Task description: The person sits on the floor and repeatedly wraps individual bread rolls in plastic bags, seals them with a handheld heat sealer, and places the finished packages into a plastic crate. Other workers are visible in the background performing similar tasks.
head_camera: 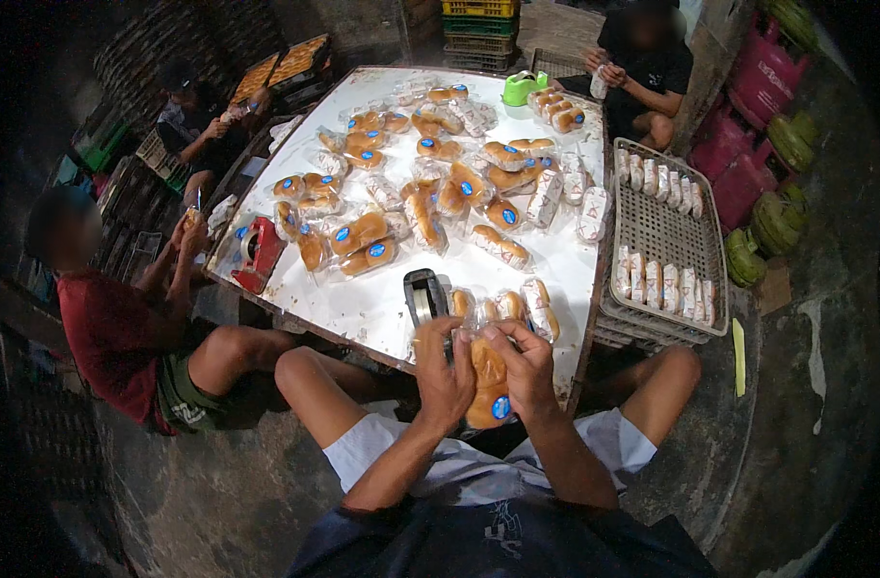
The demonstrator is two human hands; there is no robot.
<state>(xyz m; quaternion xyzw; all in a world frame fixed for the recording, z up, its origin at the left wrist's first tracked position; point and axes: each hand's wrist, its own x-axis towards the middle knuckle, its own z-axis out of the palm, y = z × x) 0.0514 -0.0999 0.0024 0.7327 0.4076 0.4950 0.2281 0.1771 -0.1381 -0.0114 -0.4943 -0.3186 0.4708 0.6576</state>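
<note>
Between my two hands hangs a clear plastic bag of bread [489, 383] with a round blue sticker on its lower part. My left hand [443, 372] pinches the top of the bag from one side, and my right hand [523, 361] grips it from the other. Just beyond my left hand stands a black tape dispenser [422, 289], partly hidden by my fingers. Several wrapped bread rolls [539, 307] lie on the white tabletop [367, 307] past my right hand. Farther off, many bagged breads [360, 231] are spread in a loose heap.
At the right, a plastic crate [664, 231] holds two rows of wrapped rolls. A red tape dispenser [258, 256] and a green one [524, 88] stand on the table. Three other people sit around it, handling packages. Pink gas cylinders [729, 170] and green ones [776, 220] stand behind the crate.
</note>
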